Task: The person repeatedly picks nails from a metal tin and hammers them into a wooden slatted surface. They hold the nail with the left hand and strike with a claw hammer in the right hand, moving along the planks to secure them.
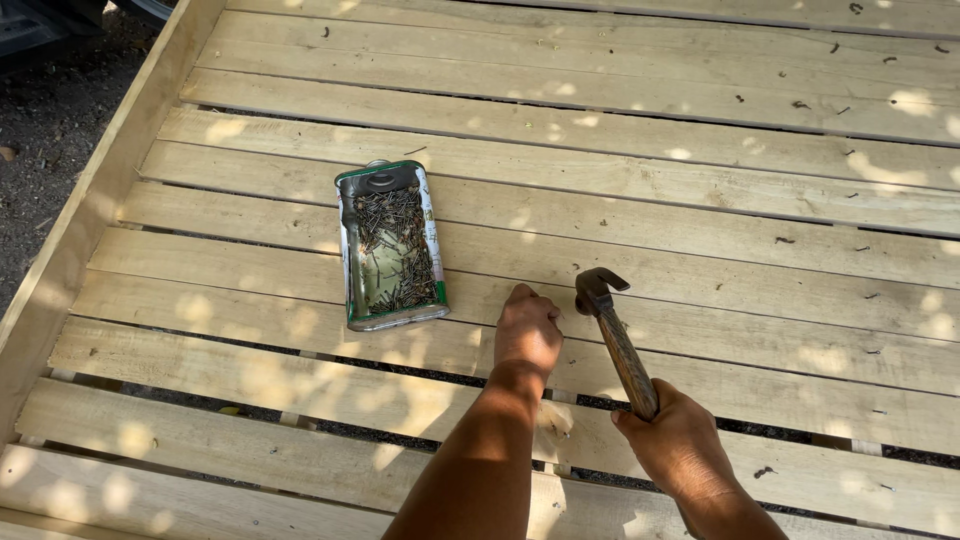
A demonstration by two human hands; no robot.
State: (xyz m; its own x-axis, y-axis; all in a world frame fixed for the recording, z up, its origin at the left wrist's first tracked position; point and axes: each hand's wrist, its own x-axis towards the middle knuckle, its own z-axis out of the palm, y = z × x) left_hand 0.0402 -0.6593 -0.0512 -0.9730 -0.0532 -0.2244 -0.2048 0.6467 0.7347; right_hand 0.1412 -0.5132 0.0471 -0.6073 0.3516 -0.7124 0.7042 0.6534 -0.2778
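Nearest to the camera, the right hand (680, 440) holds a hammer with a brown wooden handle and a dark metal head (615, 335). The fingers are clamped around the lower end of the handle. The handle goes up and a little to the left, and the metal head is just above the planks, just beside the left hand (527, 330) on its right side.

The left hand lies on a plank with the knuckles up and the fingers bent together and pressed down on the wood. Whether they pinch something small, I cannot tell, because the hand hides the fingertips.

Both hands are over a large platform of pale, rough wooden planks (700, 190). The planks run from left to right with narrow dark gaps between them, and spots of sunlight fall on them.

A little farther, to the left of the left hand, a flat rectangular metal can with a green edge and one side cut open (390, 245) lies on the planks. Inside it there are many small dark nails (392, 222).
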